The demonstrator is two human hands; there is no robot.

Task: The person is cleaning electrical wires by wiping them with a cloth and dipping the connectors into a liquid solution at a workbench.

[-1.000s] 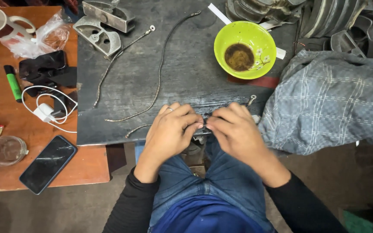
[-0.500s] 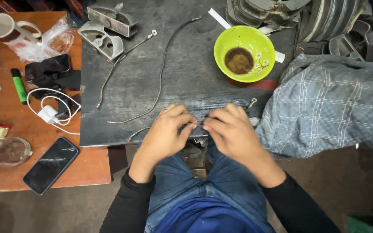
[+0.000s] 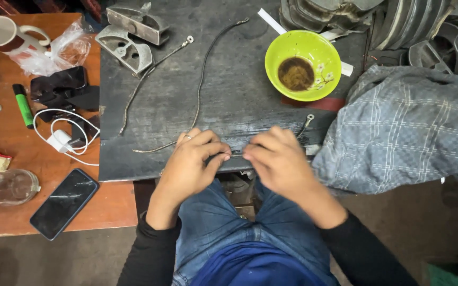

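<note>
My left hand [image 3: 189,161] and my right hand [image 3: 276,159] meet at the near edge of a dark grey worktop [image 3: 239,90]. Both pinch a thin metal cable [image 3: 237,155] stretched between the fingertips. The cable's ring end [image 3: 309,119] lies just beyond my right hand. Two more cables with end fittings rest on the worktop: a curved one [image 3: 201,85] and a straighter one [image 3: 152,71]. My legs in blue jeans show below.
A green bowl [image 3: 302,47] of dark liquid stands at the back right, a grey checked cloth [image 3: 404,132] on the right. Metal castings [image 3: 131,34] lie back left. The wooden table [image 3: 6,143] holds a mug, marker, charger, phone [image 3: 64,203] and glass jar.
My hands have drawn slightly apart, so a short length of cable shows between the fingertips. The view has shifted a little.
</note>
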